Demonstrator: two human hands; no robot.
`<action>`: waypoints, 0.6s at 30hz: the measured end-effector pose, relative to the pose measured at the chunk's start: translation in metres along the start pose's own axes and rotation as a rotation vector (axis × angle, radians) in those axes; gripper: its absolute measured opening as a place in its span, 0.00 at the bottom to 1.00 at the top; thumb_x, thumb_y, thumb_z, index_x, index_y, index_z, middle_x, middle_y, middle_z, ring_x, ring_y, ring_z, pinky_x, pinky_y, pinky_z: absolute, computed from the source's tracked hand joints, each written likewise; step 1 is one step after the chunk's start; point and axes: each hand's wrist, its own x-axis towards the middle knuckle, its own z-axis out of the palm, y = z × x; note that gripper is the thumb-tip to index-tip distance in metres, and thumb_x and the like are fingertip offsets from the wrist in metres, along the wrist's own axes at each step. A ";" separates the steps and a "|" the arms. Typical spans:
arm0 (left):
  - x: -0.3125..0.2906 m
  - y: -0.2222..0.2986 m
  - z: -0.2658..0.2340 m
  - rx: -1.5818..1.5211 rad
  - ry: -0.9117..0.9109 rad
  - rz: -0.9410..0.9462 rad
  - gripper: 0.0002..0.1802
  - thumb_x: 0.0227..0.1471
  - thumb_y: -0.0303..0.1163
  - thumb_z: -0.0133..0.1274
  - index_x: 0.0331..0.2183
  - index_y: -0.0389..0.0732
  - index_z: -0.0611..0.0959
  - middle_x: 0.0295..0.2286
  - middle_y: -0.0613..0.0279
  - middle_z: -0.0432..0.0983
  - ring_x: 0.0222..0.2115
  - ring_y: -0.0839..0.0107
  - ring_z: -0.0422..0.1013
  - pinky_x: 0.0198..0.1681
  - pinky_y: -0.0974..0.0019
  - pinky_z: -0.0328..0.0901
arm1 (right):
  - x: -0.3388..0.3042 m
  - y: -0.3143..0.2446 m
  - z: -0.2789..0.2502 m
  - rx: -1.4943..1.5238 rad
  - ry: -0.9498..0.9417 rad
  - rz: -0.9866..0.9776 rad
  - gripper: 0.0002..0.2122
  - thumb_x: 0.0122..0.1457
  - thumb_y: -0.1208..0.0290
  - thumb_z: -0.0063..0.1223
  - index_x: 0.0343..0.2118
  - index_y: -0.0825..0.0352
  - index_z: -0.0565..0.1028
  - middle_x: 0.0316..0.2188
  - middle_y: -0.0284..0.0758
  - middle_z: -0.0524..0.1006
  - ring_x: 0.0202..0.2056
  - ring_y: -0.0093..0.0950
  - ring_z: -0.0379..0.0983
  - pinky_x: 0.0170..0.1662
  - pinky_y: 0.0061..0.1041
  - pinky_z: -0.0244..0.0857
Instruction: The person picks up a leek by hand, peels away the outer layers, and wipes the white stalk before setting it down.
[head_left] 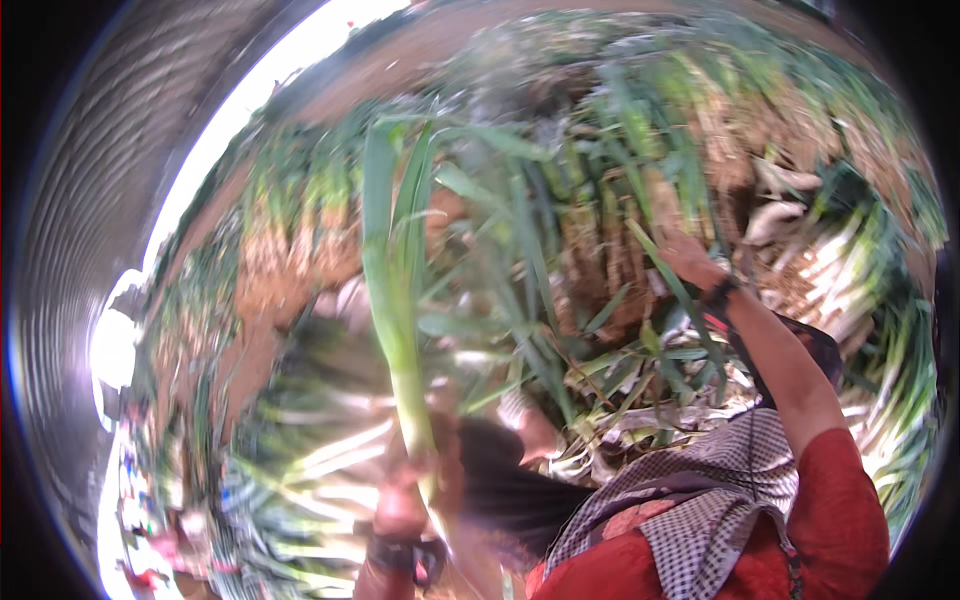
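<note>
1. Head view: near, the blurred left hand [400,503] grasps a leek [407,385] by its pale lower end, leaves pointing far.
2. Farther right, the right hand [690,258] is at the brown leeks [600,245]; whether it grips any, I cannot tell.
3. Pale leeks [832,262] lie left and right, seemingly done; the brown ones seem left.

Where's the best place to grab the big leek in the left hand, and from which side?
Probably the leek's low, pale stalk, coming from the near side, where the left hand is. The stalk is one narrow, straight piece there; farther up it splits into long leaves that bend over at the top. The hand is blurred, so I can't tell each finger's place.
</note>
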 end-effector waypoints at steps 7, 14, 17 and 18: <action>-0.098 0.025 -0.144 0.750 0.888 0.616 0.14 0.52 0.34 0.55 0.39 0.38 0.74 0.18 0.67 0.68 0.09 0.81 0.59 0.09 0.77 0.54 | -0.060 0.060 0.041 -0.061 -0.430 0.080 0.11 0.48 0.70 0.53 0.30 0.75 0.71 0.26 0.49 0.73 0.31 0.48 0.71 0.34 0.40 0.64; -0.326 0.043 -0.354 1.224 1.358 0.558 0.19 0.61 0.42 0.47 0.49 0.43 0.66 0.25 0.65 0.71 0.15 0.81 0.62 0.11 0.75 0.55 | -0.070 0.104 0.065 -0.315 -0.441 -0.133 0.10 0.46 0.73 0.54 0.31 0.73 0.72 0.26 0.48 0.72 0.32 0.41 0.72 0.35 0.37 0.64; -0.379 0.041 -0.444 1.305 1.574 0.212 0.24 0.60 0.37 0.46 0.55 0.41 0.66 0.36 0.60 0.74 0.26 0.78 0.68 0.24 0.74 0.63 | -0.065 0.120 0.076 -0.113 -0.677 0.112 0.11 0.62 0.69 0.41 0.44 0.65 0.71 0.36 0.35 0.74 0.37 0.30 0.71 0.38 0.36 0.65; -0.408 0.048 -0.450 1.542 1.670 -0.017 0.23 0.59 0.36 0.46 0.54 0.39 0.67 0.37 0.58 0.73 0.28 0.76 0.68 0.26 0.74 0.64 | -0.071 0.073 0.114 -0.349 -0.651 0.001 0.10 0.62 0.71 0.38 0.38 0.65 0.73 0.36 0.40 0.76 0.41 0.35 0.72 0.46 0.34 0.66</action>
